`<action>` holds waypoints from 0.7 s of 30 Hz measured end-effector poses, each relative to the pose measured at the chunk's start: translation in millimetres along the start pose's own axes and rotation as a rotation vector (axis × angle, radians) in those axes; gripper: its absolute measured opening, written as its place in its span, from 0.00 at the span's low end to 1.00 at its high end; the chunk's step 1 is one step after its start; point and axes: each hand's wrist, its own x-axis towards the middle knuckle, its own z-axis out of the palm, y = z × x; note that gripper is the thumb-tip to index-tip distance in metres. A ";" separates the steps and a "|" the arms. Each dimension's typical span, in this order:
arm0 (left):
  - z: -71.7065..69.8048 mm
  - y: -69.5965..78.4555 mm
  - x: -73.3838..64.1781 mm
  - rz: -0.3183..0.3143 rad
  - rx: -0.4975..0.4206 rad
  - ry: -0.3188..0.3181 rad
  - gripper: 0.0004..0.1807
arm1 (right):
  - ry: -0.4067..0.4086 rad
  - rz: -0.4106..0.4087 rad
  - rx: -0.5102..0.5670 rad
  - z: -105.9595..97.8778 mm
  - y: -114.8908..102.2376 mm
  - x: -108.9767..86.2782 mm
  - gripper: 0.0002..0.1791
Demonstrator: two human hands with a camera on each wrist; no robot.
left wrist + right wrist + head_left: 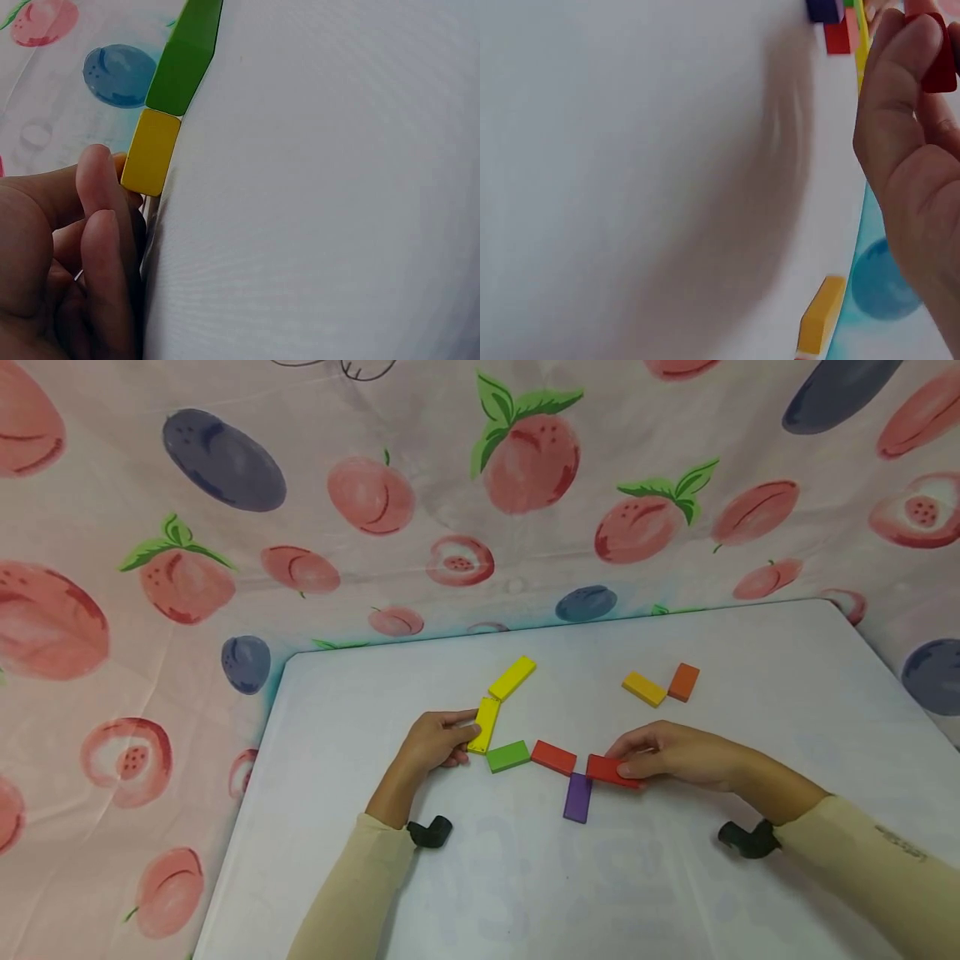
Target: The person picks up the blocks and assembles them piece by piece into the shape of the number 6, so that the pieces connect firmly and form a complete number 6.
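My left hand (437,741) pinches a yellow block (487,720), its thumb lying over the near part. That block's near end meets a green block (508,756), which adjoins a red block (553,757) on its right. Between the thumb and fingers of my right hand (678,756) is another red block (606,770), seen raised off the table in the right wrist view. A purple block (577,798) lies just below and between the two red ones. Beyond the left hand's block, a second yellow block (513,678) continues the bent row.
Toward the back right of the white table (337,893), a yellow-orange block (644,689) and an orange block (683,682) lie with corners close together. A fruit-patterned cloth (420,410) hangs behind the table's back edge and along its left side.
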 end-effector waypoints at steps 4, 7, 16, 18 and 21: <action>-0.1 0.1 -0.1 -0.004 0.001 0.002 0.22 | -0.006 0.009 0.023 8.7 -8.0 6.2 0.20; -0.2 0.3 -0.2 -0.004 0.002 0.001 0.22 | -0.005 0.003 -0.002 16.1 -14.1 11.5 0.18; -0.3 1.1 -0.7 -0.002 0.007 0.001 0.22 | 0.033 -0.022 -0.111 37.7 -30.7 26.7 0.16; -0.4 1.0 -0.7 -0.003 0.009 0.001 0.22 | 0.029 -0.030 -0.118 42.2 -33.4 29.6 0.15; -0.5 0.9 -0.8 -0.002 0.010 0.000 0.22 | 0.024 -0.040 -0.124 49.6 -37.9 33.6 0.14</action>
